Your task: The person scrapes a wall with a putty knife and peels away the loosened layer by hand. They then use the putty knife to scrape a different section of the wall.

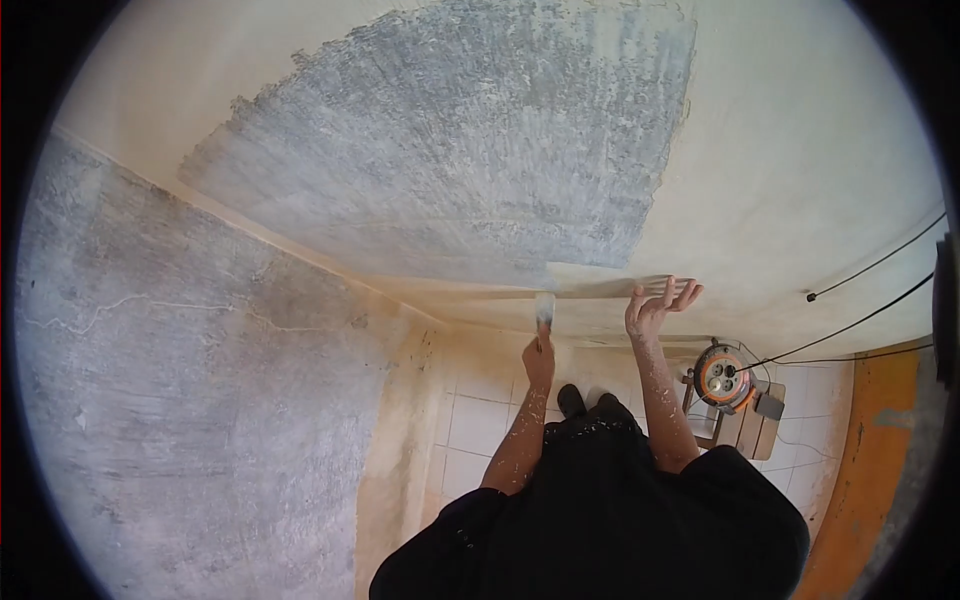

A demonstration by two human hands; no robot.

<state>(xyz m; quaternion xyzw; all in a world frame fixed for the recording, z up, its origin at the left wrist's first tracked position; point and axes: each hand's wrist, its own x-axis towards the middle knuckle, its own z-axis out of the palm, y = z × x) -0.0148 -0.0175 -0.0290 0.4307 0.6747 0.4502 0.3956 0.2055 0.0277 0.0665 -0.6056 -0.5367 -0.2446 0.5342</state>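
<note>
My left hand is closed round the handle of a paint scraper. The scraper's flat blade points up at the wall, right by the lower edge of a large scraped grey patch. To its right, my right hand is open with fingers spread, the fingertips at the cream-painted wall just below that patch. Pale flakes speckle both forearms.
An orange-and-black cable reel sits on a wooden stool at the right, with black cables running from it. Another scraped wall meets this one at the left corner. White floor tiles lie below, and an orange surface stands far right.
</note>
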